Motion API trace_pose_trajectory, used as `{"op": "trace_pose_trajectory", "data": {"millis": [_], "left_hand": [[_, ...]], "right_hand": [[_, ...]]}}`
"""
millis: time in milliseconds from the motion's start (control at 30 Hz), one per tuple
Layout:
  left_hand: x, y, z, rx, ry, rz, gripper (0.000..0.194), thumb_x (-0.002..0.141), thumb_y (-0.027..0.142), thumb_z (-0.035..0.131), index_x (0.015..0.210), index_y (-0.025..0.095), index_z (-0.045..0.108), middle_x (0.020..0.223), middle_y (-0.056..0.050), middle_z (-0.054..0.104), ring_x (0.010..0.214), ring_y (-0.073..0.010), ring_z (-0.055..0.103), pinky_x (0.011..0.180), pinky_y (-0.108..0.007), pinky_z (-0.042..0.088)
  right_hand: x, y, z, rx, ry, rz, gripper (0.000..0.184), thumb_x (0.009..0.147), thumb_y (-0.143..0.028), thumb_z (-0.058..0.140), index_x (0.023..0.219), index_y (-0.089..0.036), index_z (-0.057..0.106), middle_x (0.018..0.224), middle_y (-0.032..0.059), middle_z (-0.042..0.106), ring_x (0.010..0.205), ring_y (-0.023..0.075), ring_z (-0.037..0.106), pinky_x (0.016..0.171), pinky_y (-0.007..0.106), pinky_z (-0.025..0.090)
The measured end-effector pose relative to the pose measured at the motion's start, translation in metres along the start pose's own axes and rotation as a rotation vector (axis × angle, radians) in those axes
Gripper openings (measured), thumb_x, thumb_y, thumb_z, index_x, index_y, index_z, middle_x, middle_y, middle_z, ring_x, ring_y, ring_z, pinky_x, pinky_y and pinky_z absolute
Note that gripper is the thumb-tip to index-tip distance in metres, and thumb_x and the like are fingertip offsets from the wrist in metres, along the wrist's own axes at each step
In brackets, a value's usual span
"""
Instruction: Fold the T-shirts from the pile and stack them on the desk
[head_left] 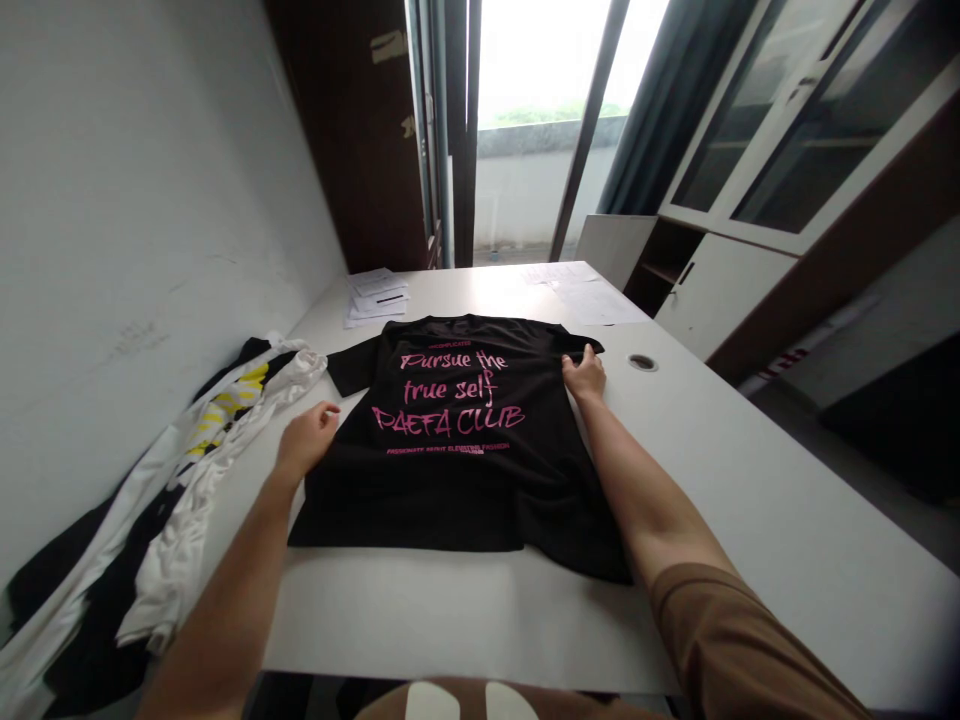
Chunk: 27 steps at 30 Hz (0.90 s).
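Pinching a sleeve [579,343] of the black slogan T-shirt [450,505], the right hand [585,376] faced a loosely curled left hand [307,440], its contact with the cloth unclear, while the shirt lay spread on the white table [750,480], where a one-sided tug could probably have skewed its rumpled hem [576,558].

Right side: the worktop [765,500] provides a wide bare strip between the right forearm [645,480] and the right edge; a round cable hole [643,363] interrupts it near the right hand [585,375]. Near side: a bare band runs between the black shirt [450,505] and the front edge, bounded by both forearms. Left side: piled clothes [180,540] along the wall [150,150] restrict passage to a narrow strip beside the left hand [309,440]. Far side: a paper stack [379,295] and loose sheets [592,298] flank an open central lane.
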<state>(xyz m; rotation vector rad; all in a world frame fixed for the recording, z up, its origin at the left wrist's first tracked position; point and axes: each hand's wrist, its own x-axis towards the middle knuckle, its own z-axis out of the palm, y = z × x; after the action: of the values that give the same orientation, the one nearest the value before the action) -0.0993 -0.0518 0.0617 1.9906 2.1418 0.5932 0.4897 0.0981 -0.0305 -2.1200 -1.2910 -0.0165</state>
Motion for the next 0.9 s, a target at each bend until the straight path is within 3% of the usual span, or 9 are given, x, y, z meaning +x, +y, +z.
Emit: {"op": "trace_pose_trajectory", "data": {"millis": [67, 233, 333, 400, 500, 567, 667, 800, 900], "left_hand": [[-0.016, 0.052, 0.013, -0.072, -0.026, 0.279, 0.027, 0.095, 0.034, 0.049, 0.107, 0.022, 0.07, 0.102, -0.007, 0.072, 0.094, -0.0238, 0.066, 0.088, -0.034, 0.048], [-0.086, 0.174, 0.044, -0.125, -0.369, 0.904, 0.026, 0.098, 0.032, 0.056, 0.12, 0.024, 0.067, 0.114, -0.006, 0.069, 0.107, -0.0215, 0.062, 0.098, -0.034, 0.046], [-0.128, 0.225, 0.07, -0.046, -0.407, 1.144, 0.053, 0.092, 0.053, 0.065, 0.135, 0.023, 0.058, 0.121, -0.009, 0.065, 0.108, -0.0248, 0.062, 0.093, -0.037, 0.047], [-0.146, 0.249, 0.089, 0.053, -0.376, 1.215, 0.06, 0.089, 0.063, 0.065, 0.13, 0.019, 0.06, 0.114, -0.011, 0.066, 0.102, -0.0275, 0.062, 0.085, -0.038, 0.047], [-0.158, 0.272, 0.108, 0.149, -0.348, 1.236, 0.032, 0.098, 0.048, 0.058, 0.106, 0.018, 0.064, 0.101, -0.009, 0.068, 0.094, -0.0253, 0.065, 0.077, -0.036, 0.044], [-0.16, 0.281, 0.108, 0.129, -0.419, 1.296, 0.021, 0.101, 0.036, 0.054, 0.094, 0.019, 0.063, 0.094, -0.006, 0.07, 0.088, -0.0214, 0.066, 0.073, -0.034, 0.042], [-0.161, 0.287, 0.095, 0.024, -0.622, 1.353, 0.021, 0.101, 0.037, 0.052, 0.089, 0.021, 0.06, 0.085, -0.001, 0.072, 0.079, -0.0174, 0.068, 0.066, -0.032, 0.038], [-0.162, 0.289, 0.078, -0.023, -0.889, 1.215, 0.021, 0.1, 0.044, 0.051, 0.092, 0.026, 0.06, 0.081, 0.002, 0.072, 0.07, -0.0171, 0.068, 0.054, -0.028, 0.031], [-0.165, 0.29, 0.08, -0.016, -0.955, 1.123, 0.027, 0.096, 0.053, 0.055, 0.097, 0.027, 0.061, 0.085, 0.001, 0.072, 0.073, -0.0194, 0.069, 0.053, -0.028, 0.032]], "right_hand": [[-0.001, -0.001, -0.002, -0.007, 0.01, 0.01, 0.064, 0.097, -0.045, 0.047, 0.149, -0.009, 0.048, 0.138, 0.0249, 0.057, 0.126, 0.0358, 0.054, 0.107, 0.045, 0.039], [-0.003, -0.005, -0.004, -0.07, -0.07, 0.015, 0.051, 0.095, -0.043, 0.051, 0.138, -0.017, 0.064, 0.128, 0.0198, 0.064, 0.125, 0.0334, 0.055, 0.109, 0.046, 0.037], [-0.003, -0.004, -0.006, -0.075, -0.111, -0.021, 0.052, 0.095, -0.043, 0.052, 0.139, -0.018, 0.063, 0.129, 0.0178, 0.066, 0.125, 0.0316, 0.055, 0.111, 0.047, 0.035], [-0.002, 0.0, -0.009, -0.044, -0.135, -0.057, 0.052, 0.095, -0.042, 0.053, 0.139, -0.018, 0.063, 0.129, 0.0162, 0.068, 0.124, 0.0301, 0.058, 0.112, 0.046, 0.035], [0.0, 0.007, -0.012, 0.043, -0.127, -0.045, 0.051, 0.095, -0.04, 0.053, 0.14, -0.018, 0.064, 0.13, 0.0147, 0.069, 0.12, 0.0288, 0.063, 0.109, 0.044, 0.04], [0.004, 0.011, -0.012, 0.118, -0.091, -0.005, 0.05, 0.095, -0.038, 0.053, 0.139, -0.018, 0.064, 0.129, 0.0143, 0.07, 0.118, 0.0285, 0.065, 0.107, 0.042, 0.044], [0.011, 0.016, -0.009, 0.248, -0.035, 0.057, 0.047, 0.093, -0.037, 0.055, 0.134, -0.018, 0.068, 0.129, 0.0131, 0.071, 0.118, 0.0282, 0.065, 0.105, 0.04, 0.046], [0.021, 0.024, -0.004, 0.428, 0.039, 0.151, 0.042, 0.093, -0.033, 0.048, 0.124, -0.017, 0.072, 0.125, 0.0116, 0.072, 0.115, 0.0255, 0.066, 0.103, 0.037, 0.048], [0.024, 0.027, -0.004, 0.425, 0.085, 0.151, 0.044, 0.092, -0.031, 0.046, 0.127, -0.015, 0.067, 0.126, 0.0127, 0.07, 0.115, 0.0252, 0.064, 0.103, 0.037, 0.047]]}}
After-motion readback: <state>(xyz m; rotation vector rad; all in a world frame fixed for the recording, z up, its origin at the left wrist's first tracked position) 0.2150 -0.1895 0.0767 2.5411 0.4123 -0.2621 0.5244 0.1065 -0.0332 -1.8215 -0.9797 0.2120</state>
